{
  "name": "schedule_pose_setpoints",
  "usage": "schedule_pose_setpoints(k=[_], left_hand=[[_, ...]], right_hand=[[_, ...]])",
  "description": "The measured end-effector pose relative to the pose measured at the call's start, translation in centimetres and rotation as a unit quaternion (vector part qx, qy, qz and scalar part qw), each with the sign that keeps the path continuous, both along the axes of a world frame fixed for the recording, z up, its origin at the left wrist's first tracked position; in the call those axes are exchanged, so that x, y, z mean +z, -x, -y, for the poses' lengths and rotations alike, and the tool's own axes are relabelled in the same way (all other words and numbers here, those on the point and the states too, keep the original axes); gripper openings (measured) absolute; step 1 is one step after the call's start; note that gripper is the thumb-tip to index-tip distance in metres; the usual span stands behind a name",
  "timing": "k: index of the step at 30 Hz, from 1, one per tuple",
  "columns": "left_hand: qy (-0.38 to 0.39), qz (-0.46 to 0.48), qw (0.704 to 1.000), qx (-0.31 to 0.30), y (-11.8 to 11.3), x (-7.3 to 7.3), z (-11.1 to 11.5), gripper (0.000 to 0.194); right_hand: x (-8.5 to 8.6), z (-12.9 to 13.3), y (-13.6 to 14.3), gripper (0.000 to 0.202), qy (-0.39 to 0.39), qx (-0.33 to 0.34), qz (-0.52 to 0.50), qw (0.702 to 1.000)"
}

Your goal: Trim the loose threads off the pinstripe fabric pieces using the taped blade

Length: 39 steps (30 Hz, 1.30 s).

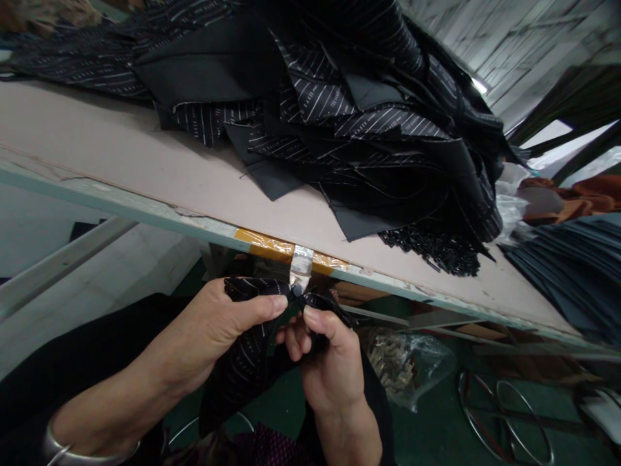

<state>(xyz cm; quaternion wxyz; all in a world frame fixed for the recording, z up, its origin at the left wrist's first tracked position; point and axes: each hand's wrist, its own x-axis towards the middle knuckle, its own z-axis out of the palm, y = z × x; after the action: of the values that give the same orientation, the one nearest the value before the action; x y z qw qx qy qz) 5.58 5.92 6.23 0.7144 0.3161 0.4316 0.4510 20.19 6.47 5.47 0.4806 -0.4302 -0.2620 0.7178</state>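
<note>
My left hand [242, 315] pinches a black striped cloth piece [249, 362] just below the table edge, its thumb lying on top. Close beside it, my right hand [330, 336] grips another part of the dark cloth between thumb and curled fingers. Between the two thumbs the cloth meets a small metal fitting [299, 279] fixed to the edge with clear and yellow tape [264, 244]. The cloth hangs down below my hands.
A big heap of black printed fabric [320, 103] covers the table [121, 155]. Small black parts [436, 249] lie at its front right, near stacked dark sheets [577, 272]. Beneath are a clear plastic bag [407, 366] and a metal stool frame [504, 414].
</note>
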Motion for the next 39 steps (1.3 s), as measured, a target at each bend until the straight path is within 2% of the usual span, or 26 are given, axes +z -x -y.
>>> schedule_pose_setpoints(k=[9,16,26,32,39], left_hand=[[-0.028,0.030,0.999,-0.008,-0.11,0.32,-0.09,0.026],[0.015,-0.003,1.000,0.027,-0.10,0.05,-0.05,0.023],[-0.016,0.023,1.000,0.002,-0.15,0.45,-0.21,0.023],[0.017,0.025,1.000,0.006,-0.11,0.61,0.07,0.023],[0.014,0.012,1.000,0.015,-0.06,0.19,0.12,0.023]], right_hand=[[-0.11,0.13,0.01,0.028,-0.021,-0.020,0.019,0.999],[-0.19,0.16,-0.24,0.028,-0.032,-0.019,0.017,0.999],[-0.23,-0.13,-0.18,0.026,-0.025,-0.018,0.015,0.999],[-0.44,0.01,-0.57,0.028,-0.042,0.002,0.011,0.999],[-0.15,0.04,-0.41,0.027,-0.036,-0.005,0.010,0.999]])
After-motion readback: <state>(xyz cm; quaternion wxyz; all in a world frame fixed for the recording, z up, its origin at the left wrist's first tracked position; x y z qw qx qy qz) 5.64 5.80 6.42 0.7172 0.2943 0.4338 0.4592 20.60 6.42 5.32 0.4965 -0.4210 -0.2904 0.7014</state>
